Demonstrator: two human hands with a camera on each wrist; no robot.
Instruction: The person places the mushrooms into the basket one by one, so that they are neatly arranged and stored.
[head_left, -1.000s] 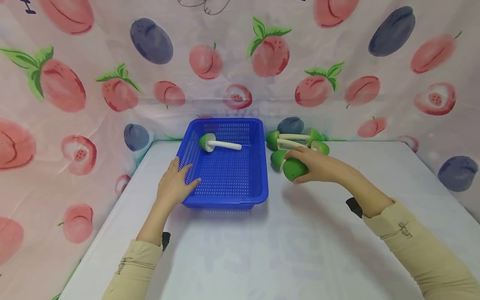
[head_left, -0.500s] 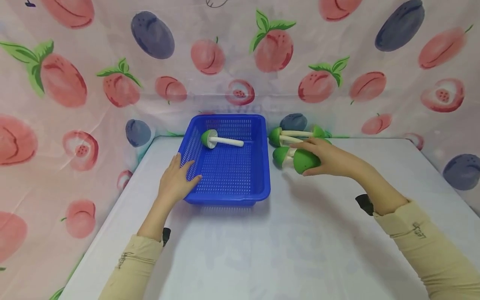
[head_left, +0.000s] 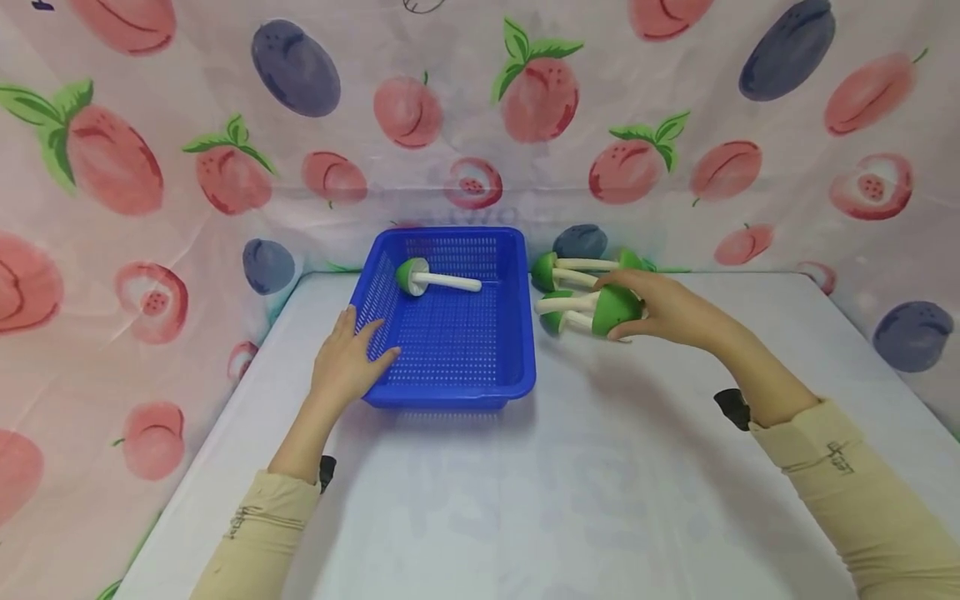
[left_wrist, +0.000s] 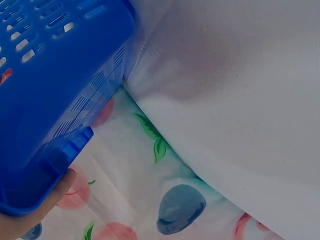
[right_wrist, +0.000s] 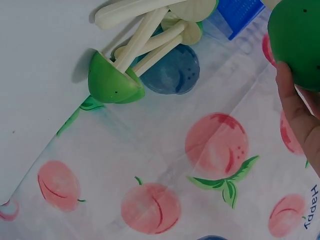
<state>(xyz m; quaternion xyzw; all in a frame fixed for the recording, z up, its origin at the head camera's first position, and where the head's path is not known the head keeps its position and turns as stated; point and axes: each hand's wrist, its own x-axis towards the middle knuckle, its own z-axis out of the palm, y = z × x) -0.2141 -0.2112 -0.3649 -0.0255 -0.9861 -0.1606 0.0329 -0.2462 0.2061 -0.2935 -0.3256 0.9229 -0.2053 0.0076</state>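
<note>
A toy mushroom with a green cap and white stem is held by its cap in my right hand, its stem pointing left toward the basket. In the right wrist view the fingers lie against the green cap. Below and behind it are several more toy mushrooms lying on their sides. My left hand rests with spread fingers at the left rim of a blue plastic basket. In the left wrist view one finger lies along the rim. Another toy mushroom lies inside the basket.
The basket and mushrooms stand on a white-covered table. Right behind the table's back edge hangs a fruit-printed cloth, which also runs along the left side.
My right hand has shifted slightly right with the mushroom and turned it, so its stem now shows pointing left. The left hand stays at the basket rim.
</note>
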